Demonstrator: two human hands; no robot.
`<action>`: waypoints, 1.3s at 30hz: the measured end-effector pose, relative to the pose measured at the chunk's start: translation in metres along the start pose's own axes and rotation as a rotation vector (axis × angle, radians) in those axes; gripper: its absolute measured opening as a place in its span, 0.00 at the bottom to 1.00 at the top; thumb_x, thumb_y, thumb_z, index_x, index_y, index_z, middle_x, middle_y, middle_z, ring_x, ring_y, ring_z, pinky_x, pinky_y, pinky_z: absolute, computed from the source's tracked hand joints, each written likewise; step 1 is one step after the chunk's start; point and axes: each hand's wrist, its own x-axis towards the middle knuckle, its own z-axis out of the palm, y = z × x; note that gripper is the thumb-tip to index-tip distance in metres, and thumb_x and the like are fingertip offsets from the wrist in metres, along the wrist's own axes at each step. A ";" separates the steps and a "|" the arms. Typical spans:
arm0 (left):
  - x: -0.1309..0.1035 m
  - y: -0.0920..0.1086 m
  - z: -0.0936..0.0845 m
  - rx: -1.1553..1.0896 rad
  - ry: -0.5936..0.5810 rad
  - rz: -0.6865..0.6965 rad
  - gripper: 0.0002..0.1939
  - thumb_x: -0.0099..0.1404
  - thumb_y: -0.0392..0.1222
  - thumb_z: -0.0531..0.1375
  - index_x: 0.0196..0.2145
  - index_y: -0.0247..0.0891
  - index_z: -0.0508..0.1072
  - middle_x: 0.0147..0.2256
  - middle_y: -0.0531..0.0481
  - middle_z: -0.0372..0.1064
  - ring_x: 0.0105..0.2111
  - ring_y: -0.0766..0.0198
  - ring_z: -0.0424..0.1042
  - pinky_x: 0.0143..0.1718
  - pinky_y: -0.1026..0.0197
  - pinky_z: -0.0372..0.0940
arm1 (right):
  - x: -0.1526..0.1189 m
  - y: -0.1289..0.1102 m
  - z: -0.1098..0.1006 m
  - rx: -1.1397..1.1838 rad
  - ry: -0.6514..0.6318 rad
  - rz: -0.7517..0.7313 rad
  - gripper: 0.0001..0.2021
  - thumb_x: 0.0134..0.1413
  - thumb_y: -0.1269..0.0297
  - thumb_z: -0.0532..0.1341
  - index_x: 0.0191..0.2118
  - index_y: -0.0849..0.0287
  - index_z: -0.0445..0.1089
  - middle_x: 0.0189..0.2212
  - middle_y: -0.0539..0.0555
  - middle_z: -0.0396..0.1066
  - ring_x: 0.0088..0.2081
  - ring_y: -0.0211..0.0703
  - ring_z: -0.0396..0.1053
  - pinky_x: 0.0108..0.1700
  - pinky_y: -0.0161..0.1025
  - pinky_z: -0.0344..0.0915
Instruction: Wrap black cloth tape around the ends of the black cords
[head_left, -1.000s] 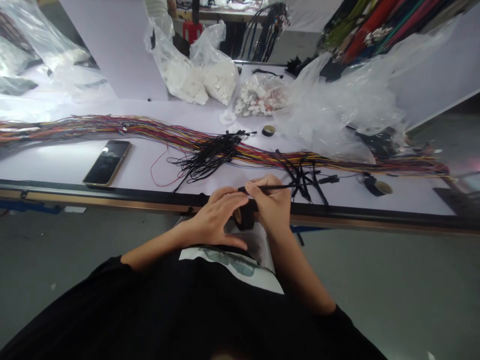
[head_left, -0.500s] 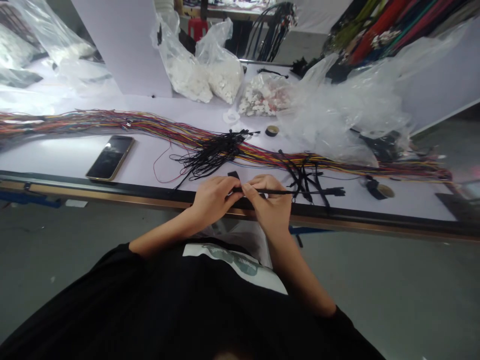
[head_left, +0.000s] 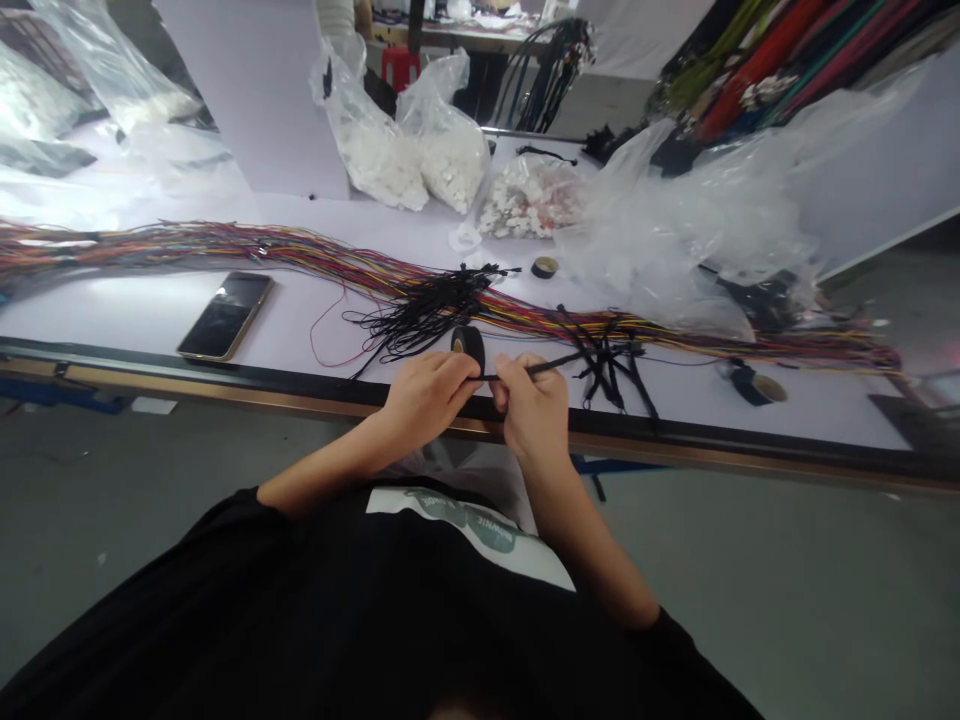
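My left hand (head_left: 429, 398) is closed, its thumb and fingertips pinching one end of a thin black cable (head_left: 487, 378) near the table's front edge. My right hand (head_left: 534, 402) grips the same cable a short way to the right, and a black length sticks out past its fingers. Just beyond my left fingertips stands a roll of black tape (head_left: 470, 346), tilted so its yellowish core shows; whether the fingers touch it is hard to tell. A pile of black cables (head_left: 427, 305) lies behind my hands, and several short black pieces (head_left: 609, 365) lie to the right.
A long bundle of coloured wires (head_left: 315, 250) runs across the table. At left lies a phone (head_left: 226, 316). Two more tape rolls (head_left: 544, 267) are on the table, one at far right (head_left: 765, 388). Plastic bags of white parts (head_left: 450, 165) stand at the back.
The tape roll has swung up into fuller view beside my left hand. My right hand has shifted slightly, and the black length beyond it now angles upward.
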 end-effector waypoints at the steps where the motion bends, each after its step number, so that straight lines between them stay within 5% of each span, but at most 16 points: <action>1: 0.000 -0.001 0.000 -0.019 -0.001 -0.003 0.08 0.63 0.40 0.54 0.28 0.37 0.70 0.25 0.51 0.70 0.27 0.66 0.68 0.29 0.64 0.57 | 0.000 0.001 0.001 0.045 -0.032 0.038 0.18 0.48 0.60 0.60 0.15 0.56 0.52 0.09 0.41 0.53 0.13 0.29 0.51 0.17 0.31 0.48; 4: 0.000 -0.002 -0.001 -0.111 -0.023 -0.073 0.09 0.62 0.40 0.55 0.25 0.37 0.70 0.23 0.51 0.70 0.25 0.66 0.67 0.28 0.64 0.58 | -0.001 0.004 -0.001 0.053 -0.154 0.086 0.12 0.46 0.56 0.63 0.24 0.56 0.61 0.16 0.42 0.63 0.16 0.32 0.60 0.17 0.31 0.55; 7: 0.001 0.002 -0.004 -0.328 -0.048 -0.228 0.08 0.60 0.37 0.57 0.24 0.37 0.70 0.23 0.52 0.71 0.25 0.67 0.68 0.29 0.65 0.59 | -0.003 0.005 -0.006 -0.088 -0.153 -0.025 0.11 0.46 0.55 0.64 0.28 0.56 0.65 0.20 0.45 0.67 0.23 0.36 0.67 0.26 0.35 0.64; 11: -0.001 0.011 -0.007 -0.898 -0.020 -0.583 0.04 0.56 0.38 0.60 0.26 0.36 0.70 0.24 0.53 0.71 0.26 0.68 0.71 0.31 0.65 0.64 | -0.006 0.001 -0.009 -0.333 0.015 -0.202 0.10 0.47 0.57 0.63 0.24 0.56 0.67 0.23 0.47 0.70 0.28 0.38 0.68 0.33 0.38 0.64; 15: -0.001 0.012 -0.005 -1.471 -0.036 -0.905 0.11 0.47 0.39 0.66 0.23 0.35 0.66 0.22 0.54 0.71 0.23 0.68 0.72 0.30 0.63 0.68 | -0.009 0.000 -0.006 -0.356 0.039 -0.283 0.10 0.49 0.58 0.62 0.23 0.56 0.66 0.26 0.49 0.72 0.29 0.39 0.69 0.33 0.38 0.64; 20: 0.004 0.002 -0.001 -1.756 -0.235 -1.073 0.07 0.46 0.31 0.64 0.23 0.34 0.68 0.20 0.55 0.70 0.20 0.70 0.70 0.27 0.65 0.67 | -0.011 0.001 -0.004 -0.336 0.030 -0.301 0.10 0.49 0.59 0.61 0.22 0.56 0.64 0.25 0.49 0.72 0.29 0.40 0.69 0.34 0.38 0.64; 24: 0.008 -0.008 0.000 -1.798 -0.537 -1.196 0.05 0.49 0.26 0.59 0.24 0.33 0.70 0.18 0.55 0.68 0.17 0.72 0.68 0.25 0.65 0.66 | -0.009 -0.003 -0.007 -0.394 -0.028 -0.298 0.10 0.49 0.60 0.61 0.21 0.55 0.64 0.25 0.49 0.72 0.30 0.40 0.69 0.35 0.39 0.64; 27: 0.009 -0.011 -0.002 -1.792 -0.623 -1.169 0.04 0.49 0.27 0.60 0.24 0.33 0.70 0.19 0.54 0.68 0.18 0.70 0.68 0.25 0.64 0.66 | -0.008 -0.007 -0.010 -0.429 -0.071 -0.279 0.10 0.48 0.61 0.61 0.21 0.55 0.64 0.25 0.49 0.72 0.30 0.40 0.69 0.35 0.39 0.64; 30: 0.009 -0.010 -0.002 -1.796 -0.586 -1.089 0.02 0.52 0.34 0.61 0.25 0.34 0.70 0.21 0.53 0.69 0.18 0.69 0.68 0.24 0.63 0.66 | -0.006 -0.010 -0.012 -0.423 -0.088 -0.272 0.10 0.48 0.62 0.61 0.20 0.56 0.64 0.24 0.49 0.71 0.29 0.40 0.68 0.34 0.38 0.63; 35: 0.008 0.000 0.004 -1.654 -0.418 -1.030 0.08 0.55 0.41 0.59 0.23 0.35 0.66 0.19 0.55 0.63 0.16 0.72 0.63 0.20 0.66 0.63 | -0.005 -0.008 -0.010 -0.383 -0.063 -0.237 0.10 0.46 0.64 0.62 0.19 0.56 0.65 0.23 0.48 0.71 0.28 0.39 0.67 0.34 0.38 0.62; 39: 0.001 0.008 0.004 -1.385 -0.251 -0.793 0.10 0.51 0.43 0.62 0.26 0.35 0.65 0.22 0.55 0.64 0.20 0.71 0.65 0.24 0.65 0.65 | -0.006 -0.003 -0.009 -0.258 0.004 -0.119 0.09 0.45 0.64 0.62 0.18 0.57 0.65 0.20 0.47 0.68 0.25 0.37 0.65 0.30 0.36 0.60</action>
